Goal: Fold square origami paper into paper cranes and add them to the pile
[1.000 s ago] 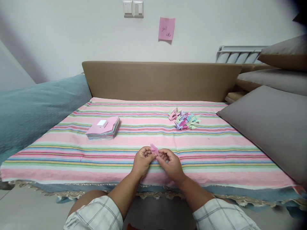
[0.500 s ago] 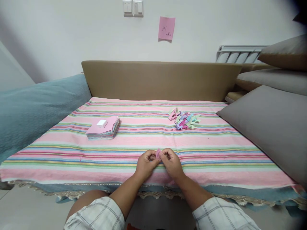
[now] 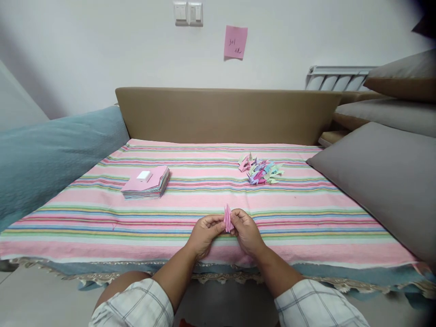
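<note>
Wide, low sofa seat, spread with pink cotton-like cloth [image 3: 200, 196] striped green, yellow, blue, red and white, lightly wrinkled. Blue-green underlayer [image 3: 308, 269] with scalloped beige trim [image 3: 223, 276] showing below cloth's front edge. On cloth, left of centre: thick stack of square, multicoloured paper sheets [image 3: 157, 176], pink on top, edges slightly uneven. Right of centre, farther back: loose cluster of small, pointed folded-paper pieces [image 3: 260, 172], pink, purple, blue, pale green, some touching. Large, smooth grey cushion [image 3: 381, 177] at right, lower edge against cloth.

Paper stack [image 3: 155, 178] left — pile [image 3: 260, 173] right (cloth [image 3: 204, 198] beneath).
</note>
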{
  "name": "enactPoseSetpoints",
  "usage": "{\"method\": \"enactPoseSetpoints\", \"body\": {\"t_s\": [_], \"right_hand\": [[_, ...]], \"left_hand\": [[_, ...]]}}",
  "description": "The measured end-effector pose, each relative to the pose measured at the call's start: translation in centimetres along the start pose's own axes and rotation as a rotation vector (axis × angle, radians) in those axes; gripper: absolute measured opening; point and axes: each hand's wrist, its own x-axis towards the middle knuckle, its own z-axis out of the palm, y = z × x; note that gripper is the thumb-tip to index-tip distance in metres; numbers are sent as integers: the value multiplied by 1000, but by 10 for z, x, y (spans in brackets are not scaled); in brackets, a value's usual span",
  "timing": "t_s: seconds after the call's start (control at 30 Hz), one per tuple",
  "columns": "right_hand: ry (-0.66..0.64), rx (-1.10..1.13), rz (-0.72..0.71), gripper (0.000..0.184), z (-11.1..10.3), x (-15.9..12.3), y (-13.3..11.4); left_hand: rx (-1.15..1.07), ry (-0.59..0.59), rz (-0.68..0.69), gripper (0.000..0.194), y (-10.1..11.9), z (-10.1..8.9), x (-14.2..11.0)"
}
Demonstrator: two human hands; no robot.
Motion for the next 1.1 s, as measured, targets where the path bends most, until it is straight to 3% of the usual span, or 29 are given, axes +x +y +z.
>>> {"method": "enactPoseSetpoints", "body": {"t_s": [0.17,0.53,0.8,1.1], "right_hand": [[21,-77,-7,31,2,0,-5],[34,-224,-57,32,9,-4,-5],[5,-156,-70,30,10,-5,-9],[-74,-79,-70,30,9,-7,-10]], "left_hand": [[82,84,47,27,1,1,-1],[285,133,173,27,-1,8,-2],[279,57,160,28,5,8,-3],[278,177,172,30,5,8,-2]]}}
